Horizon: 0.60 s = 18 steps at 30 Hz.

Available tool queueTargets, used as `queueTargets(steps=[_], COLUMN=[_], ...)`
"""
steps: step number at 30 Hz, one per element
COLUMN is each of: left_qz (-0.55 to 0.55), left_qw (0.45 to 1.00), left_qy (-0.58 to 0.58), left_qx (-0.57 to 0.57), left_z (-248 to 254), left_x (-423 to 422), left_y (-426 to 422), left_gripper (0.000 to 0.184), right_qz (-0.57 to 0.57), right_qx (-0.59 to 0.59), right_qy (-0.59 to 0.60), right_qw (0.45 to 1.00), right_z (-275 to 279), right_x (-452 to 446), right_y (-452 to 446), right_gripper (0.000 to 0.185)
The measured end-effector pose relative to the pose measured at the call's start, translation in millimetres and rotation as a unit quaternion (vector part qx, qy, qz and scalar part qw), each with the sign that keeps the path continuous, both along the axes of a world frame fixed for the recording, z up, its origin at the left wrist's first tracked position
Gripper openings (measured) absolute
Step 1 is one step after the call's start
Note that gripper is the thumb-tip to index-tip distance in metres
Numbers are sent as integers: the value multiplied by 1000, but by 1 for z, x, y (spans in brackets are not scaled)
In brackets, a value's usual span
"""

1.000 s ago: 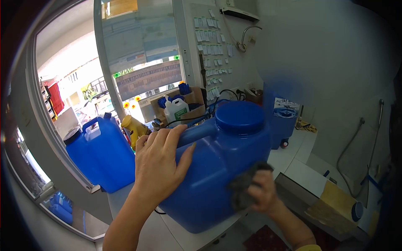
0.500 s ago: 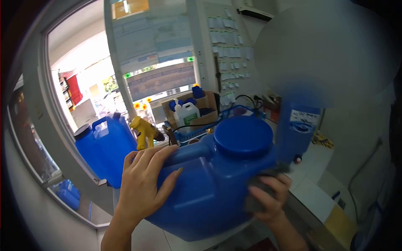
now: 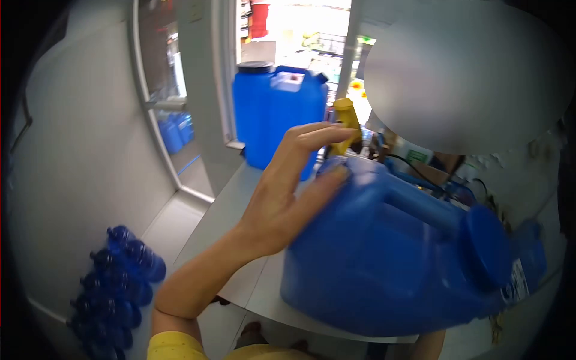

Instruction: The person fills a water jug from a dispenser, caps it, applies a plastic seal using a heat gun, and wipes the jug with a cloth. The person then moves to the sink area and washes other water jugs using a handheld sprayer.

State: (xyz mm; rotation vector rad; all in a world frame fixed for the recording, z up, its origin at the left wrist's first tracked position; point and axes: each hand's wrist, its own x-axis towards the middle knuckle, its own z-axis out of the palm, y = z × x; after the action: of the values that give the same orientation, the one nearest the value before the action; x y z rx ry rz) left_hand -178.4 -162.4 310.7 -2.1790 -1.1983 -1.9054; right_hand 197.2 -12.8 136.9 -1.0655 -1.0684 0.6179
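Observation:
A large blue water jug (image 3: 372,258) with a handle and a round blue lid (image 3: 485,247) lies at the front of the white table (image 3: 240,240). My left hand (image 3: 288,180) is at the jug's upper left corner, fingers stretched out and thumb apart, the thumb tip at or very near the corner. I cannot tell whether it touches. Of my right arm only the forearm (image 3: 431,345) shows, low behind the jug; the hand is hidden.
A second blue jug (image 3: 279,114) with a black cap stands at the table's far end, beside a yellow tool (image 3: 343,123). Several blue bottles (image 3: 117,288) stand on the floor at left. Another labelled blue container (image 3: 528,258) is at right. A grey blur covers the upper right.
The view has swung left and down. My left hand has left the jug's handle for its corner. My right hand, earlier holding something dark grey against the jug's side, is now hidden.

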Motion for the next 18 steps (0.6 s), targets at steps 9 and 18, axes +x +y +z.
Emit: queueTargets(steps=[9, 18], left_qz=[142, 163], left_qw=[937, 911], left_qy=[-46, 236], left_qx=[-316, -295], left_z=[-305, -328], left_x=[-60, -88], left_y=[-38, 55], left_gripper=[41, 39], right_qz=[-38, -66], right_qx=[-175, -319], right_qy=[-120, -177], right_qw=[977, 929], right_z=[-84, -103], right_x=[-65, -142], right_y=[-90, -160], right_gripper=[51, 51])
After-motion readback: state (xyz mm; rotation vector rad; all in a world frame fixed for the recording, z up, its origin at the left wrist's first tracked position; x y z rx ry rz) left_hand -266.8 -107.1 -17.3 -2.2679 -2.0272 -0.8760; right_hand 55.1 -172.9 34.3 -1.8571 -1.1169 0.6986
